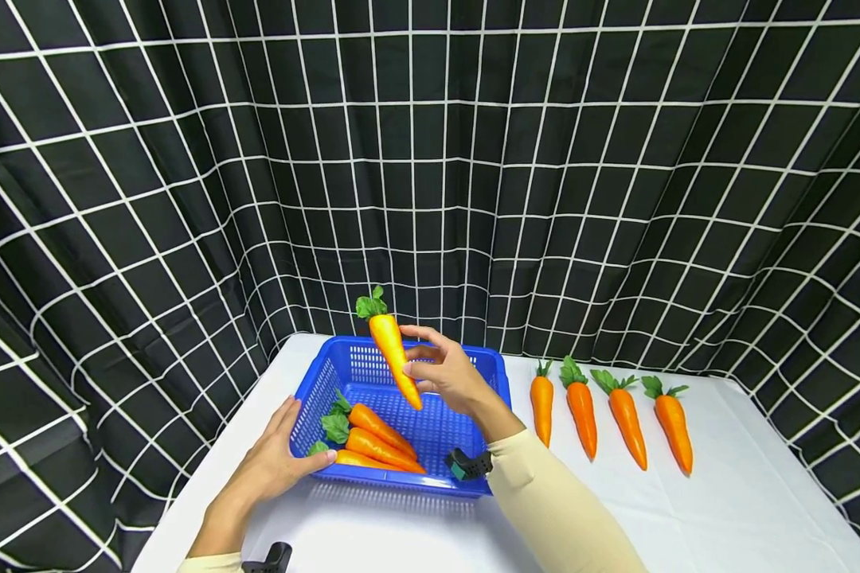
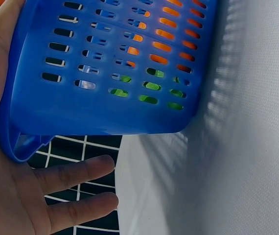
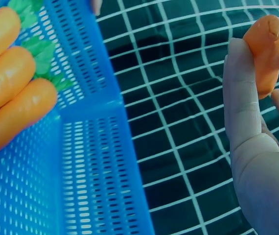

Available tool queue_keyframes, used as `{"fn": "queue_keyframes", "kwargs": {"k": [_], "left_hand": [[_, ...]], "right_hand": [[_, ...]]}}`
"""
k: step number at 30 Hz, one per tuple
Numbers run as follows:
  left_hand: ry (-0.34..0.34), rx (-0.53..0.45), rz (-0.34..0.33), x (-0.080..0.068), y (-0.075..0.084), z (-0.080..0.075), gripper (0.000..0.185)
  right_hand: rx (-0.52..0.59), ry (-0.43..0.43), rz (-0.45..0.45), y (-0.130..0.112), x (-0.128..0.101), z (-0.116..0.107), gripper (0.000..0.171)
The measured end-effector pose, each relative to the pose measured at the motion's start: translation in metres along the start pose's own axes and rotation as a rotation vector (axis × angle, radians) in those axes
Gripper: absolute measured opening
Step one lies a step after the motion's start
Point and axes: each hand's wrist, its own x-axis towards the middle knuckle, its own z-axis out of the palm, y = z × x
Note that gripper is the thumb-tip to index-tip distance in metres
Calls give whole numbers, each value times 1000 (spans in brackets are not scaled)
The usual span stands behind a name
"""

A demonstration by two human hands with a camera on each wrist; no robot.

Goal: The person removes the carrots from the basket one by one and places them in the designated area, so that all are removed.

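My right hand pinches an orange carrot with green leaves between thumb and fingers, above a blue plastic basket. Leaves up, the carrot tilts with its thin tip toward the lower right. In the right wrist view, the carrot's tip end shows between the fingers. My left hand rests at the basket's front left corner, thumb over the rim. Two of its fingers stretch out straight past the rim in the left wrist view. Three carrots lie side by side in the basket's front left part, leaves to the left.
To the right of the basket, several carrots lie in a row on the white tabletop, among them a rightmost carrot and a carrot nearest the basket. A black curtain with white grid lines encloses the back and sides.
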Motion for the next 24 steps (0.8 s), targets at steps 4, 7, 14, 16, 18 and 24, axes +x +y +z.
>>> {"fn": "queue_keyframes", "kwargs": {"k": [4,7,14,16,18,24], "left_hand": [[8,-2,14,1,0,0,113],[16,-4,27,0,1,-1,112],[15,2,34,0,2,0,112],[11,-2,30,0,1,0,112],[8,-2,27,0,1,0,113],[19,4,35,-1,0,0,112]], "right_hand": [[41,22,-40,-8,-10,-1,58],[78,53,-61,-15,-19,-1,59],[125,149,-89,-30,-39,-8,60],[125,173,-100,-33,-45,-10,59],[128,194,-114,-35,-52,-13,59],[98,257,-169,-42,-73,-23,58]]}}
